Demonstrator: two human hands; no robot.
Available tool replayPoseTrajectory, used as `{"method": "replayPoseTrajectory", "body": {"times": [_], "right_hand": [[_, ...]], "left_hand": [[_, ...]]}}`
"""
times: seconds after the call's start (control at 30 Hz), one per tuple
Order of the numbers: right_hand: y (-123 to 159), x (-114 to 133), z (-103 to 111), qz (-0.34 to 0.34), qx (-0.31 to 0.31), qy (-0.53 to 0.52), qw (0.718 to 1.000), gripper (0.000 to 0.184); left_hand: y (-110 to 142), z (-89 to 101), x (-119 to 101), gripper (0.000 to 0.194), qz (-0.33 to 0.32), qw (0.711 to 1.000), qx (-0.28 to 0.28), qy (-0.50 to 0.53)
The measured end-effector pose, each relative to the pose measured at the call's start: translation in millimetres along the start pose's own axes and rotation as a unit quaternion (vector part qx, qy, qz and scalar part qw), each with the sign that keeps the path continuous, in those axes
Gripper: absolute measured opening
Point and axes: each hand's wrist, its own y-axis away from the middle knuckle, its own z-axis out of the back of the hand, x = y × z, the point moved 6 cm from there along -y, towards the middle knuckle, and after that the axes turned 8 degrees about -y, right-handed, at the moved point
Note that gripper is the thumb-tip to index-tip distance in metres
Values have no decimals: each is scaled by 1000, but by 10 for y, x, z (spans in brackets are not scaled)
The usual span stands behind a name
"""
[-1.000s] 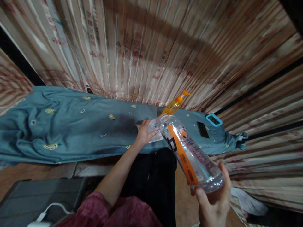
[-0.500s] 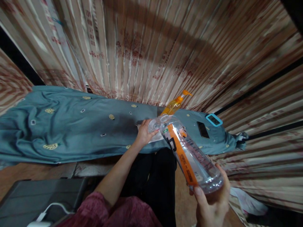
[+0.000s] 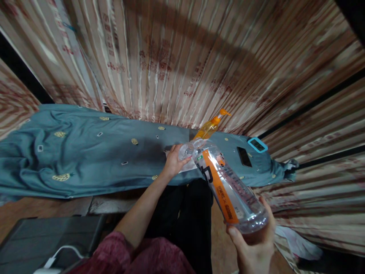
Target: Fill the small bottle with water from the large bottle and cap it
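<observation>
A large clear plastic bottle with an orange-and-white label [image 3: 225, 186] slants across the frame just right of the centre, its base toward the lower right and its narrower end toward the upper left. The right hand [image 3: 253, 243] has its grip closed around the base, the thumb on the near side and a finger along the far edge. Near the middle of the frame, the left hand [image 3: 174, 161] has its grip closed around a small clear plastic piece [image 3: 186, 150], which lies against the big bottle's narrower end; whether the two are joined cannot be told.

Just behind them, an amber pump bottle with an orange nozzle [image 3: 207, 128] stands on the worktop, under a teal cloth with yellow pineapple prints [image 3: 94, 152]. A white sheet [image 3: 188, 165] lies partly beneath the left hand. Right of the pump bottle lie a dark rectangular phone-like object [image 3: 244, 156] and, farther right, a light-blue-framed device with a dark display [image 3: 257, 145].

Pleated beige curtains with reddish prints [image 3: 171, 64] fill the upper frame. At the lower left, a white cable [image 3: 67, 247] rests over a dark grey case [image 3: 54, 236].
</observation>
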Motion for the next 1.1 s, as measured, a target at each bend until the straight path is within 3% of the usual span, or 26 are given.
{"method": "replayPoseTrajectory", "body": {"times": [0.17, 0.63, 0.97, 1.1], "right_hand": [[4, -15, 19, 11, -22, 10, 1000, 103], [7, 85, -59, -16, -9, 48, 999, 100], [-25, 46, -30, 55, -44, 66, 995, 93], [-44, 9, -53, 47, -28, 44, 998, 93]], "left_hand": [[-4, 5, -13, 49, 9, 1000, 12, -23], [-15, 16, -14, 47, 12, 999, 12, -32], [-54, 31, 15, 49, 18, 998, 24, -55], [-70, 35, 2, 45, 20, 997, 36, -62]]}}
